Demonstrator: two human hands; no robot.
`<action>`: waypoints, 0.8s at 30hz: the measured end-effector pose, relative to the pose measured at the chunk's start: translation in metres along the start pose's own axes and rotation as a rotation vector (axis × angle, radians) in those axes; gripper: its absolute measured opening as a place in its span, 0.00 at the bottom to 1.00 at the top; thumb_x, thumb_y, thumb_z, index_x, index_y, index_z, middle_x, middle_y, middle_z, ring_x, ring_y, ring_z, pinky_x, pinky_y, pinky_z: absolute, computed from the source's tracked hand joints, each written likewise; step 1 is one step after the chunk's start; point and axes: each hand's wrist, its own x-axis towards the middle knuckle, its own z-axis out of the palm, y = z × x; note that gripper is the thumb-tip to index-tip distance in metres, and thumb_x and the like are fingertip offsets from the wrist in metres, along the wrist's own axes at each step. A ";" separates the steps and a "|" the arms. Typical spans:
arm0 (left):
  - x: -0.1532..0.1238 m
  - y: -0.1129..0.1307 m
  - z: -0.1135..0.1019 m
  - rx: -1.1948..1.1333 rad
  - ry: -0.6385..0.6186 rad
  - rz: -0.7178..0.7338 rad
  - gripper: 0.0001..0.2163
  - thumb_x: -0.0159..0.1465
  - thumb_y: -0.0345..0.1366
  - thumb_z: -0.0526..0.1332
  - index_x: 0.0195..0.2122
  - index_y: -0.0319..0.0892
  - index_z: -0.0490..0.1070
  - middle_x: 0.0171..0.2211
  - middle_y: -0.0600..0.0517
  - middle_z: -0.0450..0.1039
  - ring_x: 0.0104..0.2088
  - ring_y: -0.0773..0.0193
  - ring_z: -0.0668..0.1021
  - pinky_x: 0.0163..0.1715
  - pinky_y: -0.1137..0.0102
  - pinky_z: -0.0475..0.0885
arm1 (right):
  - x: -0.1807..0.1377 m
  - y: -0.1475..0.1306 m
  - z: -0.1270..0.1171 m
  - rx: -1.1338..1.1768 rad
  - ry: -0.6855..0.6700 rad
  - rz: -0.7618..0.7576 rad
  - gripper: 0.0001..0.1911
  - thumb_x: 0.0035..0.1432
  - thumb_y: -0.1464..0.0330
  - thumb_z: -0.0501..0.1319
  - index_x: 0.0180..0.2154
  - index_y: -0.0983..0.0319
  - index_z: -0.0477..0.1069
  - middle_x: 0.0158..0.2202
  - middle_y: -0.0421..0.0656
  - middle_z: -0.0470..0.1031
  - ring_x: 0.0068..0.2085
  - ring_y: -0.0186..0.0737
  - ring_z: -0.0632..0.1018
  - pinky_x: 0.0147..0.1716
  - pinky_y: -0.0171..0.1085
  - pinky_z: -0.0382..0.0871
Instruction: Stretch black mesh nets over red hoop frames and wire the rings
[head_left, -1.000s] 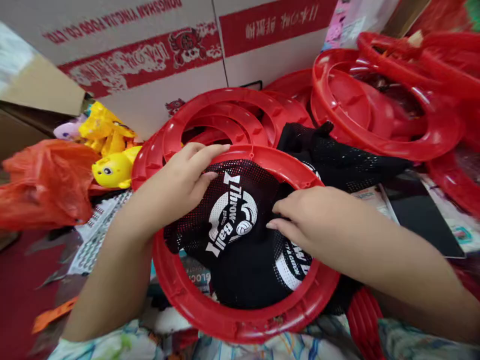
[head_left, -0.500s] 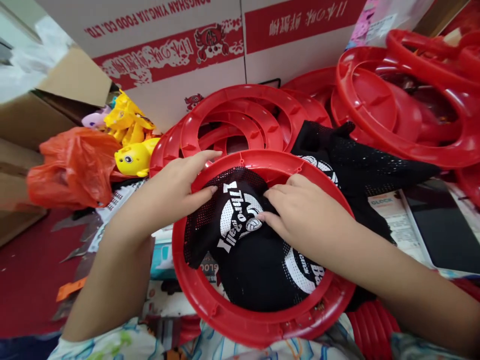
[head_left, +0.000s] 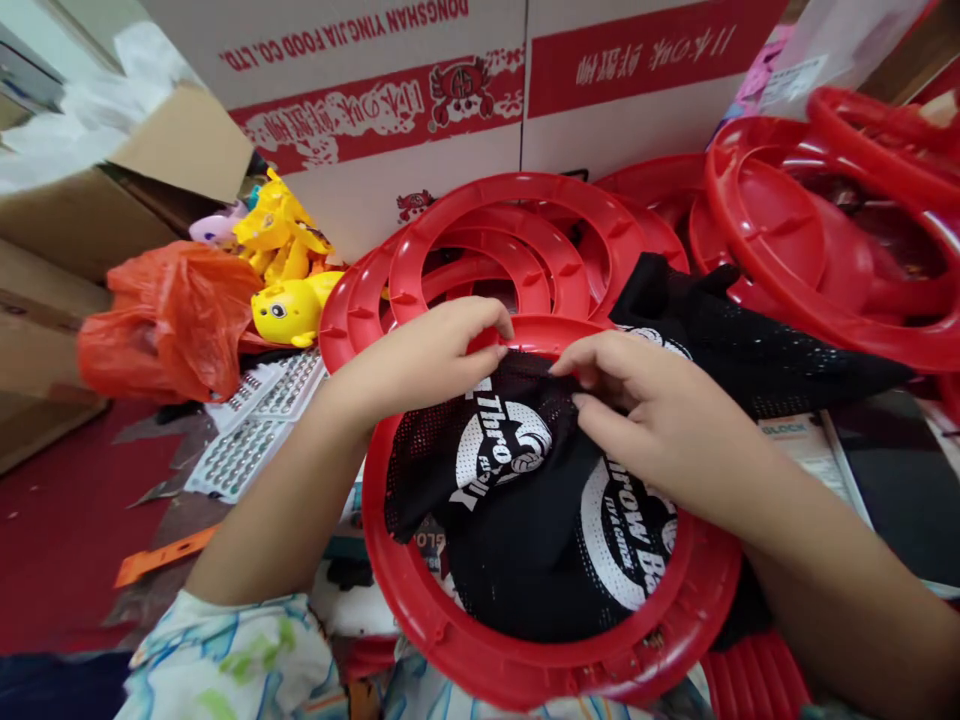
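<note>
A red plastic ring (head_left: pixel 420 620) lies in front of me with black printed mesh cloth (head_left: pixel 517 540) spread across its opening. The cloth carries white "Throw Ball" lettering. My left hand (head_left: pixel 435 350) is at the ring's far rim, thumb on the inner side and fingers curled over the top, closed on the rim near the cloth's edge. Opposite it, my right hand (head_left: pixel 645 410) has its fingers bent and its thumb near them, gripping the mesh by the far right part of the ring. The fingers' undersides are hidden. More black cloth (head_left: pixel 750 340) trails beyond the right rim.
Stacked red rings (head_left: pixel 517 190) stand behind, with more red parts (head_left: pixel 817 230) at right. A white carton (head_left: pixel 360 180) backs them. At left are an orange-red plastic bag (head_left: pixel 165 320), yellow toys (head_left: pixel 289 310), trays of small round pieces (head_left: pixel 240 450) and a cardboard box (head_left: pixel 67 220). A phone-like dark slab (head_left: pixel 900 480) lies right.
My left hand has moved right along the far rim, closer to my right hand. My right hand has shifted up toward the far rim and drawn some mesh with it. The view has shifted slightly.
</note>
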 end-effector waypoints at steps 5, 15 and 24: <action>0.000 0.001 0.002 -0.263 -0.057 -0.115 0.07 0.60 0.33 0.57 0.38 0.41 0.72 0.39 0.53 0.73 0.39 0.65 0.73 0.43 0.68 0.67 | 0.001 0.006 -0.004 -0.073 -0.018 -0.062 0.19 0.54 0.81 0.51 0.40 0.64 0.77 0.40 0.43 0.78 0.42 0.37 0.77 0.44 0.36 0.69; -0.003 0.003 0.003 -0.341 0.014 -0.173 0.06 0.58 0.38 0.60 0.31 0.41 0.73 0.34 0.53 0.75 0.34 0.64 0.74 0.33 0.69 0.67 | -0.001 0.002 0.010 -0.300 0.165 -0.240 0.12 0.65 0.69 0.56 0.43 0.65 0.77 0.35 0.44 0.77 0.36 0.36 0.75 0.39 0.35 0.68; -0.005 0.006 0.002 -0.271 0.040 -0.142 0.06 0.58 0.35 0.58 0.30 0.42 0.74 0.30 0.52 0.75 0.30 0.65 0.74 0.28 0.70 0.65 | 0.002 0.008 0.017 -0.580 0.077 -0.319 0.22 0.68 0.69 0.45 0.48 0.62 0.77 0.30 0.45 0.70 0.32 0.39 0.65 0.34 0.38 0.60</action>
